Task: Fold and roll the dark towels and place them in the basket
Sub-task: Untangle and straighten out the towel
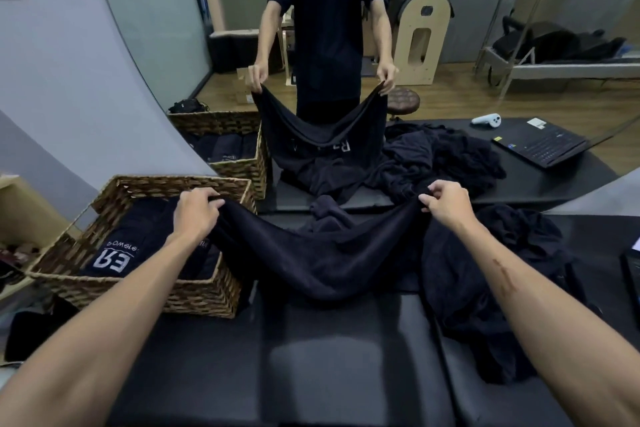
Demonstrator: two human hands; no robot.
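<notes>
Now both hands pinch the dark towel [311,263]: left hand [195,213], right hand [446,203], one top corner each. Towel sags over black counter [311,367], beside wicker basket [204,298].

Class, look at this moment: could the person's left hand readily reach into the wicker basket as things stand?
Probably yes. The left hand is right above the basket, whose top is open, but its fingers pinch a corner of the towel, so that comes along.

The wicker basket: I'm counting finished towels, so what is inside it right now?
Inside the wicker basket lie dark folded towels, one showing white lettering. The left hand and the held towel cover its right part, so a full count is not possible.
</notes>
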